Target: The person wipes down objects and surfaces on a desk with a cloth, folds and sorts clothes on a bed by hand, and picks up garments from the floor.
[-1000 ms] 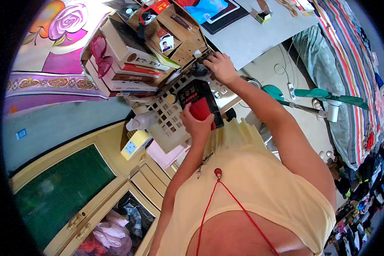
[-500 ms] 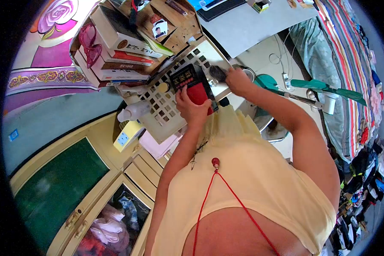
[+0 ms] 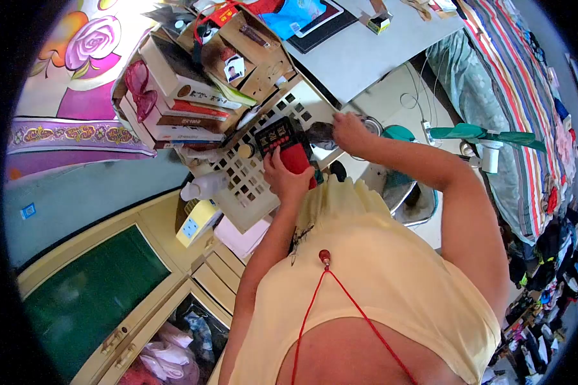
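My left hand (image 3: 286, 178) grips a black and red box (image 3: 281, 142) by its lower red part, over a cream basket (image 3: 236, 203) with square holes. To the right, my right hand (image 3: 351, 133) is closed on a dark object (image 3: 321, 133), whose exact kind is too unclear to tell, just beside the box. A round yellowish lid (image 3: 246, 151) lies left of the box, and a whitish bottle (image 3: 203, 185) is at the basket's left edge.
A cardboard organizer (image 3: 263, 64) and stacked books (image 3: 189, 112) stand behind the basket. A white table (image 3: 372, 54) is at the back. Green fan blades (image 3: 488, 136) are at right, a metal-framed stool (image 3: 412, 202) below them, and a cabinet (image 3: 96, 295) at lower left.
My right hand has moved from beside the organizer toward the right of the box, with the dark object in it. My left hand stays on the box. The camera view has shifted slightly.
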Tool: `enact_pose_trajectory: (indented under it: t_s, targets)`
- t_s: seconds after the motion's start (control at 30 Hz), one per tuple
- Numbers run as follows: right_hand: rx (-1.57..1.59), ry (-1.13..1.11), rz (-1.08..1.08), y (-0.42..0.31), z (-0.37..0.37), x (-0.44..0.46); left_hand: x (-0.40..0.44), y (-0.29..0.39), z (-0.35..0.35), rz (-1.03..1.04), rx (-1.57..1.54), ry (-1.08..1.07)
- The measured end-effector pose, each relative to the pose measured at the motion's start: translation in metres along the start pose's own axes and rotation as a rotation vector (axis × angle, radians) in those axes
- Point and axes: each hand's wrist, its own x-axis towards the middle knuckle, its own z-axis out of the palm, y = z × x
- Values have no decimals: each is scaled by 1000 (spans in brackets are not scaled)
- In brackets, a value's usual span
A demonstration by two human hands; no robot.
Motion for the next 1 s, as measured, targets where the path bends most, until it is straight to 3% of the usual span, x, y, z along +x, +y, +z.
enact_pose_trajectory:
  t_s: [0.13, 0.3, 0.37, 0.43, 0.5, 0.57, 0.63, 0.7, 0.73, 0.8, 0.9, 0.97, 1.0]
  targets:
    - [45, 221, 269, 6, -22, 70, 0, 8, 4, -74, -3, -4]
    - [152, 209, 455, 12, -12, 103, 6, 19, 11, -128, -69, 48]
    - [-84, -19, 235, 4, -5, 84, 9, 22, 13, -150, -119, 88]
    - [-38, -20, 169, -1, 26, 54, 15, 19, 19, -104, -146, 124]
    - [168, -280, 102, 7, 9, 7, 16, 27, 24, -55, -180, 153]
    - [614, -358, 371, 23, -20, -35, 19, 43, 23, -124, -109, 136]
    - [975, -2, 520, 45, 5, -70, 21, 53, 31, -116, -138, 141]
    - [1339, 235, 839, 62, 19, -84, 25, 61, 39, -109, -160, 155]
    - [1335, 241, 838, 66, 21, -83, 26, 65, 44, -109, -122, 145]
    - [1331, 839, 1026, 73, 22, -79, 28, 75, 52, -111, -64, 126]
    - [1362, 898, 936, 81, 18, -53, 35, 71, 70, -69, -9, 119]
    - [1044, 977, 906, 78, 15, -26, 39, 69, 66, -72, -28, 79]
    - [997, 869, 851, 77, 5, -16, 43, 56, 71, 73, -34, 101]
